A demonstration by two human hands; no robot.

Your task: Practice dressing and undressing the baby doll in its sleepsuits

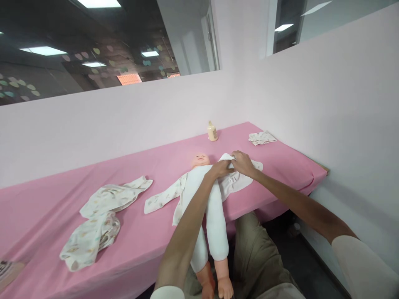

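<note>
A baby doll (199, 160) with a white cloth body lies on its back on the pink table (156, 166), its legs hanging over the front edge. Under it lies an open printed baby garment (162, 197), one sleeve spread to the left. My left hand (220, 169) rests on the doll's chest, fingers curled on the garment's right side. My right hand (241, 162) touches it from the right and pinches the same white fabric near the doll's shoulder.
A crumpled printed garment (99, 220) lies on the table to the left. A small cream bottle (212, 131) stands at the back by the wall, a folded cloth (262, 138) at the far right. White partition walls close the back and right.
</note>
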